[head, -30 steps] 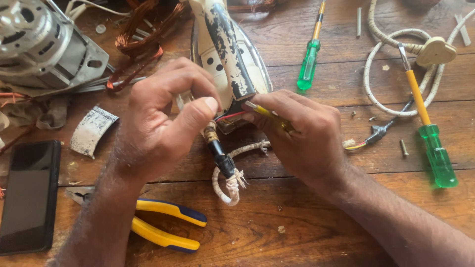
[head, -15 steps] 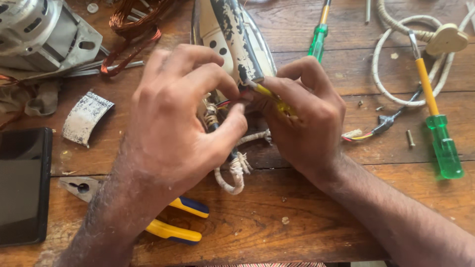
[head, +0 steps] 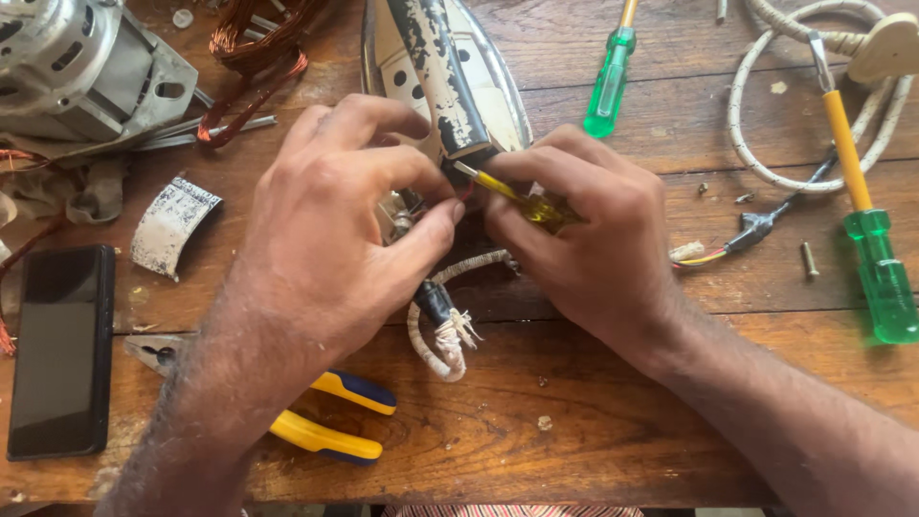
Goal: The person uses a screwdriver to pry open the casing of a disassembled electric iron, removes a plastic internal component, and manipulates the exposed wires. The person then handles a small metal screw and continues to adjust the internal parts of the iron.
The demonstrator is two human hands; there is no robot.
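- Yellow-handled small screwdriver (head: 525, 199): pinched in my right hand (head: 584, 239), tip at the rear end of the old clothes iron (head: 450, 86).
- Iron: lying on the wooden table (head: 593, 421), worn black-and-white handle up.
- My left hand (head: 335, 239): fingers curled, thumb pressing on the iron's rear fittings.
- Braided cord (head: 436, 335): looped just below my hands.
- Yellow-and-blue pliers (head: 330, 421): under my left wrist.

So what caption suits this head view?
Both hands work a yellow screwdriver into a worn clothes iron on a wooden bench.

Green-handled screwdriver (head: 881, 278), yellow-and-blue pliers (head: 330, 416), black phone (head: 59, 349), and an apparently cream, black-chipped iron (head: 445, 81).
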